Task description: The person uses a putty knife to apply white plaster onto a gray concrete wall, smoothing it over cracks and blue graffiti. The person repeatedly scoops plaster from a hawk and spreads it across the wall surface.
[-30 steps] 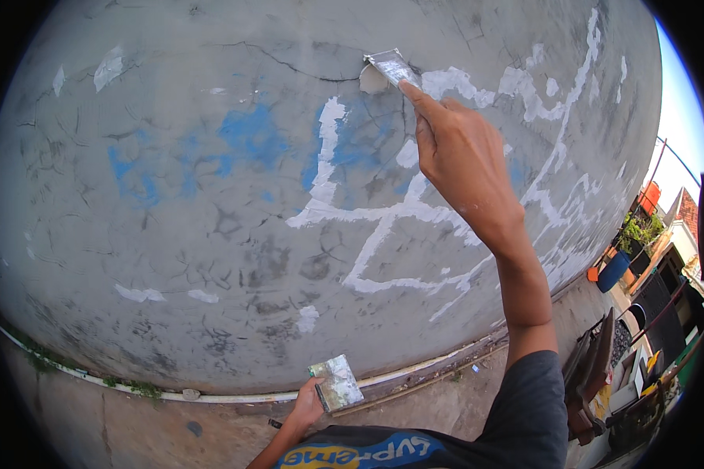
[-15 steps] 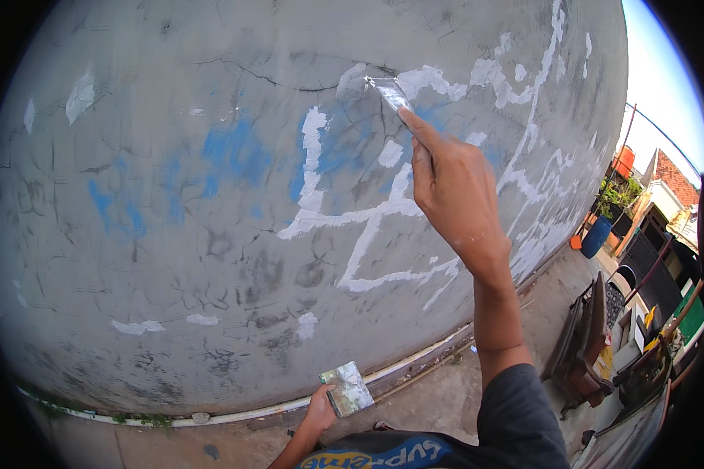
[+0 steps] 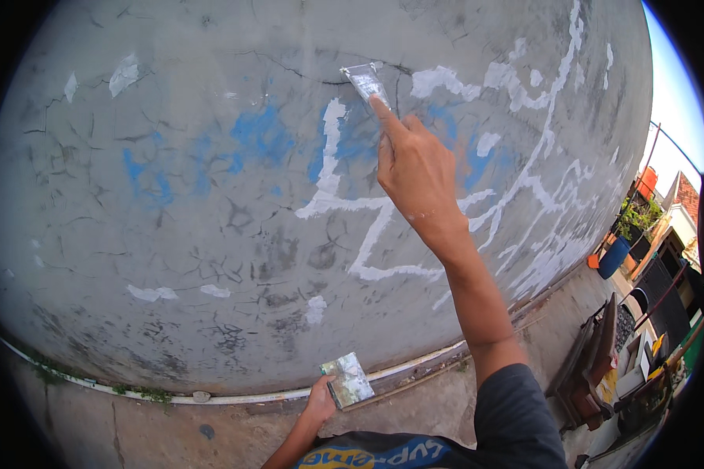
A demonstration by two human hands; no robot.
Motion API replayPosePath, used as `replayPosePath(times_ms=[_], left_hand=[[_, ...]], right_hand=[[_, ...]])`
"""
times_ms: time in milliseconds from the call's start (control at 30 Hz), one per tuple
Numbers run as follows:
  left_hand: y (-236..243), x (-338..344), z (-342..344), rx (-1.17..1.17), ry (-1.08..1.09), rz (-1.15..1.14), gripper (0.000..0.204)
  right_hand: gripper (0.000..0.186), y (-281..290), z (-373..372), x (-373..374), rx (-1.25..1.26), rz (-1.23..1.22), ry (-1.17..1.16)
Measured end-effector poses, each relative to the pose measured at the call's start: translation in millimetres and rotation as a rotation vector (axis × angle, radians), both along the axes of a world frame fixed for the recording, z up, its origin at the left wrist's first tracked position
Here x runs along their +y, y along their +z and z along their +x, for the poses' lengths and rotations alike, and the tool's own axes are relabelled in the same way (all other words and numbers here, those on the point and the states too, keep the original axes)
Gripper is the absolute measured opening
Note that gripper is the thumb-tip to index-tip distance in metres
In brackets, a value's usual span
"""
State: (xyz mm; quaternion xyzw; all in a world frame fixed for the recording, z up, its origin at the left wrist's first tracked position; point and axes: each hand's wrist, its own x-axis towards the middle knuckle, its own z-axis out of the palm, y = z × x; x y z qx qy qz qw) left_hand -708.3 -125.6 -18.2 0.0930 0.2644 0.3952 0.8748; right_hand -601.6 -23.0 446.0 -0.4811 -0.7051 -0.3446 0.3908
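Observation:
My right hand [image 3: 421, 176] is closed round a putty knife [image 3: 364, 83], the index finger stretched along its blade. The blade's wide edge lies at the grey wall [image 3: 172, 70], beside a dark crack, with a little white filler at its corners. White filler strips [image 3: 330, 152] cover several cracks around it, over faded blue paint [image 3: 262, 139]. Low down, in front of my body, my left hand [image 3: 319, 400] grips a flat square board [image 3: 347, 380] smeared with whitish filler. The fingers under the board are hidden.
A white pipe [image 3: 242, 399] runs along the wall's foot above the concrete floor [image 3: 172, 438]. To the right are a brown wooden piece of furniture [image 3: 590, 375], a blue drum [image 3: 614, 258] and a potted plant [image 3: 637, 217]. A small stone [image 3: 201, 396] rests by the pipe.
My right hand has moved the putty knife left along the crack, and the blade has tilted. The view has shifted a little to the left. My left hand still holds the board low.

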Motion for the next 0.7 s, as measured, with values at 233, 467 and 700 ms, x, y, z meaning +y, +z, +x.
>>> replayPosePath(times_ms=[233,467,700], left_hand=[[9.9,-40.5,-10.5,0.074,0.101,-0.028,0.049],[-15.2,-80.0,-36.0,0.052,0.148,-0.040,0.051],[-34.6,-128.7,-61.2,0.088,0.143,-0.066,0.049]], right_hand=[[0.054,-58.3,4.2,51.0,0.070,-0.093,0.057],[0.041,-6.5,11.1,-18.9,0.046,-0.136,0.203],[0.037,24.4,-14.8,-10.6,0.000,-0.248,0.017]])
